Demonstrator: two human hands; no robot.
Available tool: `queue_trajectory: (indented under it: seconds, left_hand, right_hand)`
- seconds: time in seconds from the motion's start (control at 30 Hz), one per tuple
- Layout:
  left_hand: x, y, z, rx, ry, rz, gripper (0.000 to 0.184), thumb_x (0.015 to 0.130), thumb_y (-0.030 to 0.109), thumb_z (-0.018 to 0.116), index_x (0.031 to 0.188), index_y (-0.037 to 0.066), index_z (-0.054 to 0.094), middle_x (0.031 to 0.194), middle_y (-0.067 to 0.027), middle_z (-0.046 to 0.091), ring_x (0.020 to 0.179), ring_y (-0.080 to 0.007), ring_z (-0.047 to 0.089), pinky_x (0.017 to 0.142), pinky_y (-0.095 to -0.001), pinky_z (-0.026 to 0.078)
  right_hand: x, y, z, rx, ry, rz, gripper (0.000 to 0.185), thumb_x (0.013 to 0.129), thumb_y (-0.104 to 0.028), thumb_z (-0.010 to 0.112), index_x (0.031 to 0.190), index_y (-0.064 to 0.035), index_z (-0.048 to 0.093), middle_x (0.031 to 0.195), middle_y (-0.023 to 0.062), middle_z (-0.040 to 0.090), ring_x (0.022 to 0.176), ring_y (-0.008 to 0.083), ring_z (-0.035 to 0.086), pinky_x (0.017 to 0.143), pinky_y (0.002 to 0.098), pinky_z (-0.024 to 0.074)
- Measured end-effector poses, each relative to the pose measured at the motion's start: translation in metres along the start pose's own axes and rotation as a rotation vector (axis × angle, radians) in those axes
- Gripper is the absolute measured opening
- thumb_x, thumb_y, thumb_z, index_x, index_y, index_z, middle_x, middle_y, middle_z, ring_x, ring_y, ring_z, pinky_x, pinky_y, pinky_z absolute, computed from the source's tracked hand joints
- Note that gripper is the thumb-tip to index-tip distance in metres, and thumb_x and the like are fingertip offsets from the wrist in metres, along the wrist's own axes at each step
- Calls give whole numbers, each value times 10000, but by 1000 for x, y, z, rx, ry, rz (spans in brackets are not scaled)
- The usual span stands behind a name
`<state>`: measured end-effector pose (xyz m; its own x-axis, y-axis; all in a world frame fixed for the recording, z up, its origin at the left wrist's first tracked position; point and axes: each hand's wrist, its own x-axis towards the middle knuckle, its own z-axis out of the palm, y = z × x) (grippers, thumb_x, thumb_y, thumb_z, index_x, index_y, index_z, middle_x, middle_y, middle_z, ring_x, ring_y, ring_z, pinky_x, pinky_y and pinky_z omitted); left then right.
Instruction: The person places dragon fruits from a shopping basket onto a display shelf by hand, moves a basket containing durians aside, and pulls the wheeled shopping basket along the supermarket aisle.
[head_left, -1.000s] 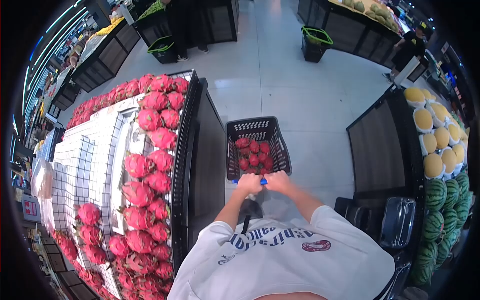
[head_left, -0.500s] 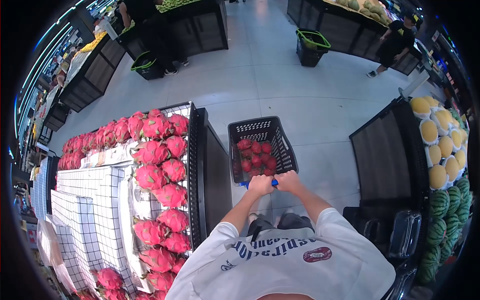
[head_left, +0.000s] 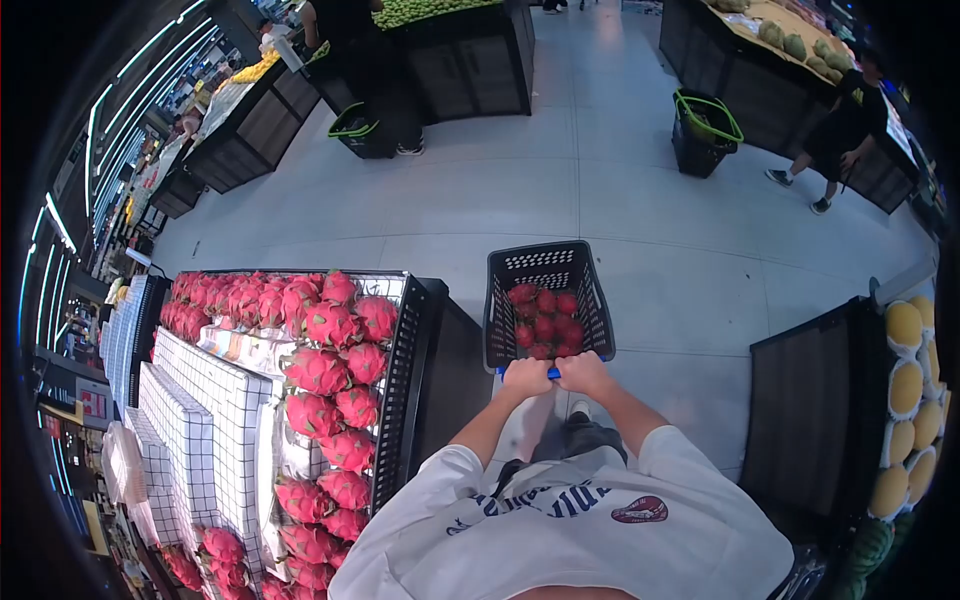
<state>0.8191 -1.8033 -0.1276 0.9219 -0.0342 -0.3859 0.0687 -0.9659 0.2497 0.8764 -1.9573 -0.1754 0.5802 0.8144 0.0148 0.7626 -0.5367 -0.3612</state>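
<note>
Black perforated plastic basket (head_left: 594, 300): stood in front of the person, over the pale grey floor (head_left: 660, 230), with its near end at the hands.
Basket load: a cluster of round red fruits (head_left: 544, 327) lay at the bottom, gathered mostly toward the near half.
Blue handle bar (head_left: 554, 373): ran across the near end of the basket, showing in the small gap between the hands.
Left hand (head_left: 527, 376): was closed around the left part of the bar, knuckles up.
Right hand (head_left: 583, 372): was closed around the right part of the bar, just beside the left.
Left-side display: pink dragon fruits with green-tipped scales (head_left: 315, 370) lined the edges of a black-framed stand (head_left: 398, 400), around stepped white blocks with a dark grid pattern (head_left: 180, 410).
Right-side display: yellow round fruits in white foam nets (head_left: 903, 388) sat above dark green striped watermelons (head_left: 870, 545), beside a dark wood-look panel (head_left: 815, 390).
Floor ahead: two black baskets with bright green rims (head_left: 705, 145) stood well apart.
Other people: a person in dark clothes (head_left: 855, 120) was near the far right counter; another dark-clothed person (head_left: 350, 50) was at the left counter holding small green produce (head_left: 430, 12).
</note>
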Motion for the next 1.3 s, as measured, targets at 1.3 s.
queue_trajectory:
  seconds: [1.3]
  left_hand:
    - [273, -136, -161, -427, 137, -423, 322, 737, 288, 597, 898, 28, 701, 914, -210, 687, 890, -374, 669, 811, -460, 528]
  right_hand:
    - [404, 156, -91, -250, -523, -481, 217, 708, -313, 608, 845, -149, 648, 762, 98, 684, 729, 304, 674, 616, 447, 515]
